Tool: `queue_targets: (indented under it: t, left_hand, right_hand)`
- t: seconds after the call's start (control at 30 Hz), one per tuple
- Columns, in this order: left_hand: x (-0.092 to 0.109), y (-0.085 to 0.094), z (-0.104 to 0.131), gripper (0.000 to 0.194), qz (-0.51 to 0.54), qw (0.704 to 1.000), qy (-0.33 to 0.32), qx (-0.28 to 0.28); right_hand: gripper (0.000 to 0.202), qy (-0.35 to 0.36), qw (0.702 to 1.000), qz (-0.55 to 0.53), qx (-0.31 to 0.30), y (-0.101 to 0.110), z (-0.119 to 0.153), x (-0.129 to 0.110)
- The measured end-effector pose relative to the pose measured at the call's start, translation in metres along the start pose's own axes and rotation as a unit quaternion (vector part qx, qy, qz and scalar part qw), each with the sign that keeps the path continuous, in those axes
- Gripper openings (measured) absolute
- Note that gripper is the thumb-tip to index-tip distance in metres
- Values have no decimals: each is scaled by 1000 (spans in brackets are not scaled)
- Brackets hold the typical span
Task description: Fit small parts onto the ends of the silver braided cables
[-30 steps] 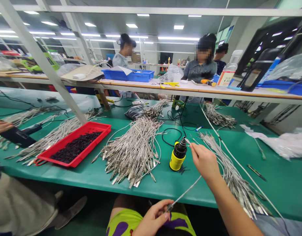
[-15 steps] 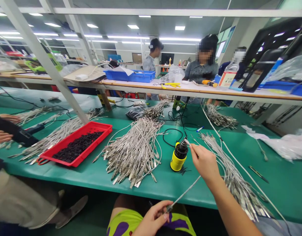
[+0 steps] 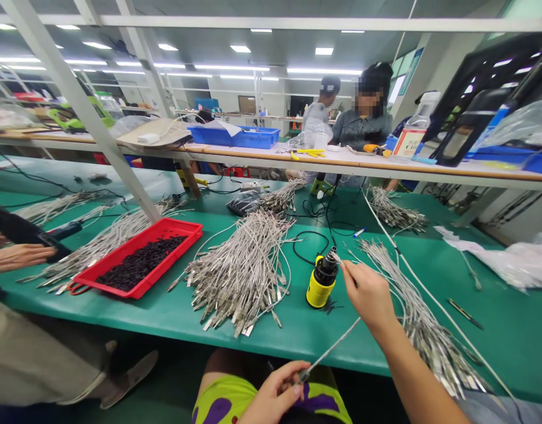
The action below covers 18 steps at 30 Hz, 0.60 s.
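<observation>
Between my two hands runs one thin grey-white cable (image 3: 333, 346). My left hand (image 3: 277, 391), low over my lap, pinches its metal connector end. My right hand (image 3: 369, 290) is closed on the other end and holds the tip close to the nozzle of a yellow and black heat gun (image 3: 320, 285), which stands nozzle up on the green table; whether tip and nozzle touch I cannot tell. Small dark scraps lie by its base. A big pile of cables (image 3: 242, 271) with metal plugs is left of the heat gun, and another cable bundle (image 3: 423, 318) lies right of my right hand.
A red tray (image 3: 194, 228) of small black pieces sits left on the table (image 3: 174, 318). At far left a co-worker's hand (image 3: 26, 256) is by a dark tool. A slanted white post and a raised shelf (image 3: 253, 154) cross ahead. A pen-like tool (image 3: 465, 313) lies right.
My hands, the cable and the heat gun stay practically in place. At far left the co-worker's hand has shifted right along the tool. A person in the background has moved right.
</observation>
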<state>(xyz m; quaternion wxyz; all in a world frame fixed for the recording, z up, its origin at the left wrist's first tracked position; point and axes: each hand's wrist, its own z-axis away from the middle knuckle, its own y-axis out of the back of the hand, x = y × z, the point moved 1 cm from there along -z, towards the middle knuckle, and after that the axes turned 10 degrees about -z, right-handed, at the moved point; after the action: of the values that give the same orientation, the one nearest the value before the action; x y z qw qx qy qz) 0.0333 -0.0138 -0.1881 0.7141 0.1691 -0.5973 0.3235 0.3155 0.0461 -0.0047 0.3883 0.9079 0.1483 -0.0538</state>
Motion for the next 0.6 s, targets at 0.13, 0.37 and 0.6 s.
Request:
queue_targets:
  t: [0.13, 0.37, 0.6]
  left_hand:
    - [1, 0, 0, 68, -4, 1000, 2, 3]
    - [3, 0, 3, 70, -19, 1000, 12, 15]
    - [7, -2, 2, 70, -12, 1000, 19, 14]
  right_hand:
    - [26, 2, 1000, -10, 3, -3, 3, 3]
    - [24, -1, 1000, -7, 2, -4, 7, -1]
    - [24, 10, 1000, -12, 7, -4, 8, -3]
